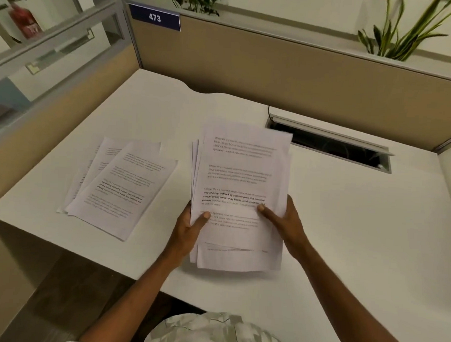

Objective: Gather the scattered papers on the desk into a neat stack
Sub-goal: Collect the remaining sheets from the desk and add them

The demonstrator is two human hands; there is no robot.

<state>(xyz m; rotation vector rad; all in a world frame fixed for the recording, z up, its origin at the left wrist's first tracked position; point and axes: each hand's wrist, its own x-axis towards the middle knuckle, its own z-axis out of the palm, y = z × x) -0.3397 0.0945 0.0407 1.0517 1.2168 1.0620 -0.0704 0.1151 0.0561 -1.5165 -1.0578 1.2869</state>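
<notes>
White number 473 on a dark blue sign (155,17), fixed to the top left corner of the tan partition (275,69) behind the desk (346,215). Printed paragraphs on every sheet, mostly too blurred to read; on the held stack (240,194), a bold passage with "way of living. Defined by a slower pace" just legible. Same bold lines on the top sheet of the loose pile (120,185), lying fanned and skewed to the left of the held stack, well apart from it, flat on the desk near its left edge.

Held stack near the middle of the desk, edges uneven, lower end close to the front edge of the desk. Left hand (188,234) clamped on the stack's lower left side, thumb on top of the page, fingers hidden underneath. Right hand (281,220) gripping the lower right side, thumb pressed on the text, fingers behind the sheets.

Plain white desk with a curved notch at the back. Open cable slot (329,145) with a raised flap to the right of the held stack, behind it, a black cable running into it. Green plants (396,31) above the partition. Glass side panel (51,49) left of the desk, with a red fire extinguisher (24,21) beyond it. Patterned pale shirt (217,333) at the bottom, in front of the desk.
</notes>
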